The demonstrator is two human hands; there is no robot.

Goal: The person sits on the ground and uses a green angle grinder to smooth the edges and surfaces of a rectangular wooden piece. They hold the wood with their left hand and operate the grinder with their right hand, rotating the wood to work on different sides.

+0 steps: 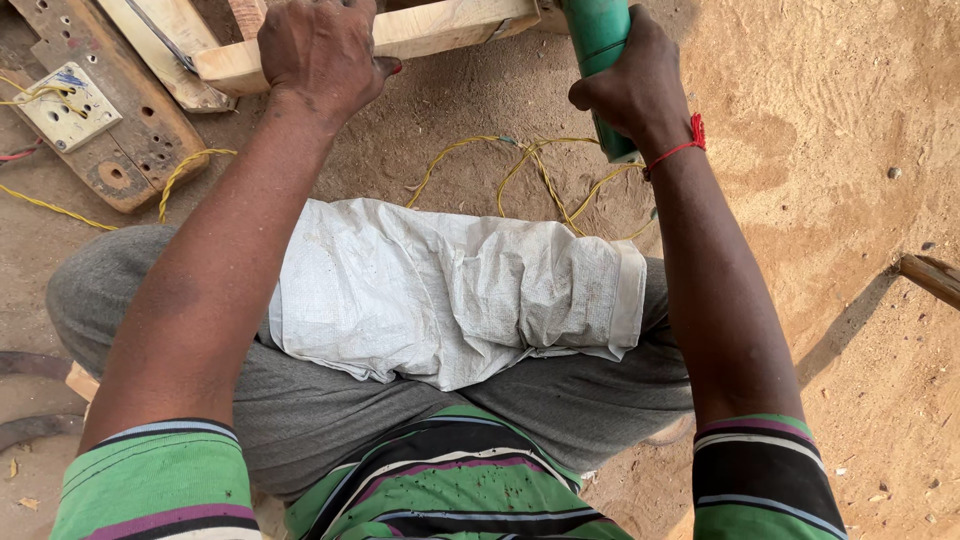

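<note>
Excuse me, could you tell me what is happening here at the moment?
A seated person presses the left hand on a pale wooden frame piece and grips a green cylindrical power tool in the right hand. A white woven sack lies across the lap, and yellow twisted wire trails over the sandy ground.

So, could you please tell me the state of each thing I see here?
left hand: pressing down on the wooden frame
right hand: gripping the green power tool
white woven sack: crumpled across the lap
yellow cable: loose on sand
socket board: lying flat, cable attached
</note>
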